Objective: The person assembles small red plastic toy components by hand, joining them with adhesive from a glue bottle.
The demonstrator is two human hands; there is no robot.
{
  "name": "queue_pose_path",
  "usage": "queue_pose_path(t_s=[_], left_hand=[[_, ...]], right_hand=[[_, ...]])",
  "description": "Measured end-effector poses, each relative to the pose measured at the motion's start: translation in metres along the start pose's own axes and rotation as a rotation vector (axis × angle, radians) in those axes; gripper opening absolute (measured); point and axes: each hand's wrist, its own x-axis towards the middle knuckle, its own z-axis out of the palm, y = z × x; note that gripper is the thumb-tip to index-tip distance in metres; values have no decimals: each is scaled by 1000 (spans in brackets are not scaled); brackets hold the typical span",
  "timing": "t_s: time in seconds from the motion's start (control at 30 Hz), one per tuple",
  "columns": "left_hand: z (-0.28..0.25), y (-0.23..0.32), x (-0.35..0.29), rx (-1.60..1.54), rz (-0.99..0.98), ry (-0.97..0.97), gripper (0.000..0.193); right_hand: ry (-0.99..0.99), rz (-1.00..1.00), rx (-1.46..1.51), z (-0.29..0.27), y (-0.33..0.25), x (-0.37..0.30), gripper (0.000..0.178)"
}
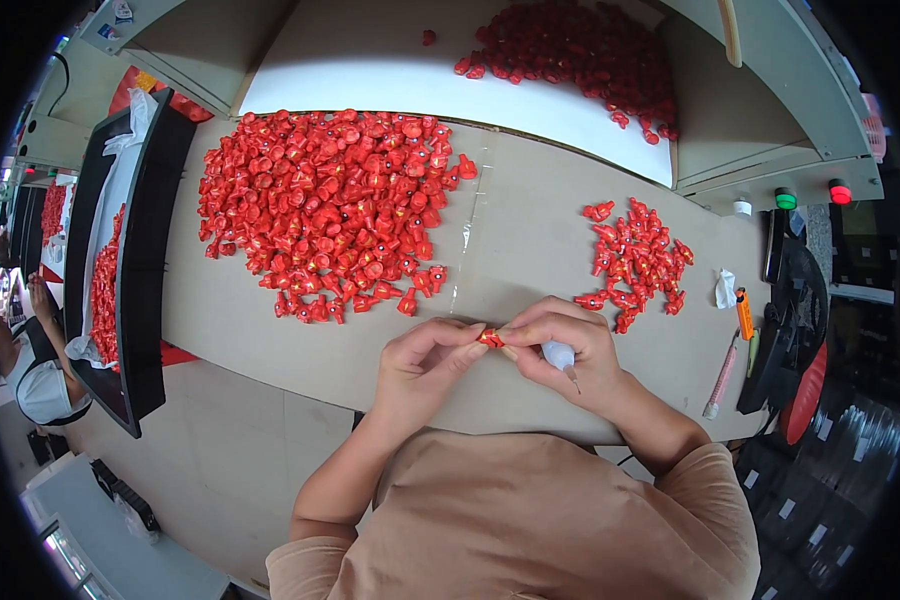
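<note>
Just above the table's front edge, my left hand [422, 362] and my right hand [575, 350] meet at a small red plastic piece [491, 338] with yellow markings. Thumb and fingertips of both hands pinch it from either side, covering much of it. Tucked in my right hand is a small whitish bottle [558, 355] with a thin needle-like tip pointing down towards me. A large heap of red pieces [320, 210] lies beyond my left hand. The smaller group of red figure-shaped pieces [635, 260] is spread beyond my right hand.
A shelf [370, 85] at the back bears more red parts. On the right lie an orange cutter [744, 314], a pink pen-like tool [720, 378] and a black fan [800, 310]. A black tray [145, 260] stands left; a co-worker [45, 365] is beyond it.
</note>
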Motion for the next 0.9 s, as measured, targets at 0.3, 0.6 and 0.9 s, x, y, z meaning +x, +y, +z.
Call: queue_pose_path(t_s=[0.3, 0.6, 0.9], left_hand=[[0, 0, 1, -31, -14, 2, 10], [8, -3, 1, -112, -12, 47, 16], [12, -3, -4, 176, 173, 128, 26]], right_hand=[[-5, -4, 6, 0, 0, 1, 22], [-7, 77, 54, 0, 7, 4, 18], [23, 439, 339, -3, 1, 0, 11]])
